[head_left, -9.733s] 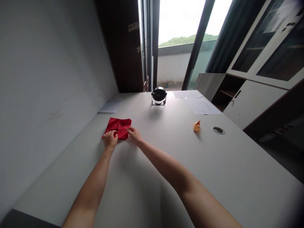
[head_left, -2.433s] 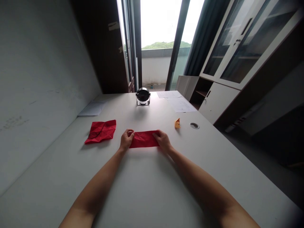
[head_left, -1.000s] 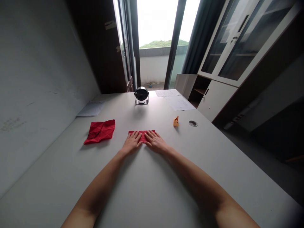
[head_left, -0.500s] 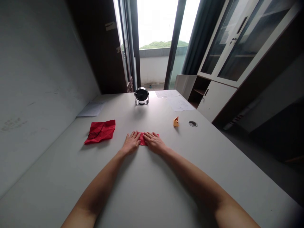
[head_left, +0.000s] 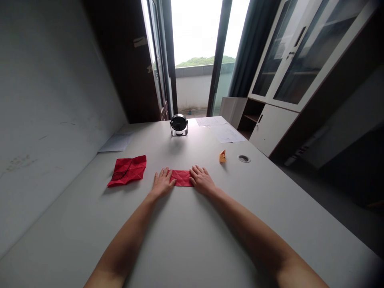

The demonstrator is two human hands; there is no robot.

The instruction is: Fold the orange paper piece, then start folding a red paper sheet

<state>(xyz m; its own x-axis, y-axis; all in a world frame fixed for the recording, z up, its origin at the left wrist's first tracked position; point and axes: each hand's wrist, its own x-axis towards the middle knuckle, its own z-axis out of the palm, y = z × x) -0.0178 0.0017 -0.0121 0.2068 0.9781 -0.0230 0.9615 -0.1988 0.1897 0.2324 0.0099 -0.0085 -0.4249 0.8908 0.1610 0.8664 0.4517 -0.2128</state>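
A folded strip of red paper [head_left: 182, 178] lies flat on the white table [head_left: 180, 236], creases showing across its bare middle. My left hand [head_left: 163, 182] presses on its left end, palm down with the fingers stretched out. On the right end rests my right hand [head_left: 203, 180], also flat and open. Both ends of the strip are partly hidden under the hands. To the left sits a larger creased sheet of red paper [head_left: 136, 168] with a thin dark loop of cord [head_left: 119, 175] on it. A small orange folded paper piece [head_left: 222, 156] stands to the right.
A round black device on a metal stand [head_left: 179, 125] is at the table's far side. White paper sheets [head_left: 228, 133] lie at the back right, another sheet [head_left: 115, 143] by the left wall. A round cable hole [head_left: 244, 159] is near the right edge.
My hands have slid apart along the red strip, the right one to the right and the left one slightly left. More of the strip's middle now shows.
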